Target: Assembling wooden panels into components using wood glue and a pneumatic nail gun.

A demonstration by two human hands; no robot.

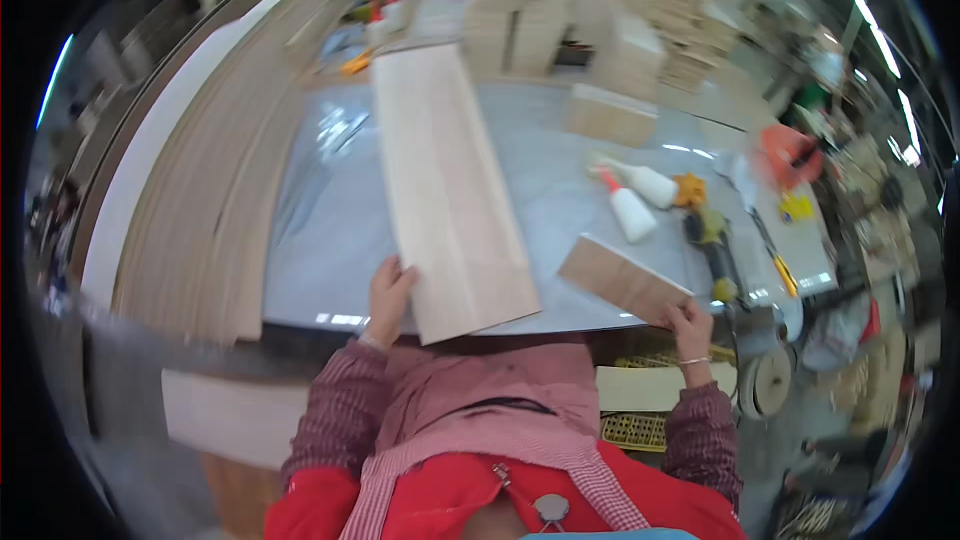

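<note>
A long pale wooden board (pixel 450 190) lies lengthwise on the grey-topped table, its near end poking slightly past the front edge. My left hand (pixel 390 302) grips this board's left edge close to the near end; the fingertips are partly hidden. Over at the right, a small rectangular wooden panel (pixel 625 280) is pinched at its near right corner by my right hand (pixel 690 328). That panel is tilted and apart from the long board. Just beyond it lie a white bottle with a red tip (pixel 630 210) and a second white bottle (pixel 650 183).
Long boards (pixel 200 200) form a tall stack along the left. Stacked wooden panels (pixel 520 0) and a wooden block (pixel 612 115) stand at the back. A power tool (pixel 715 250), a yellow-handled tool (pixel 783 272) and an orange-red container (pixel 790 155) are on the right.
</note>
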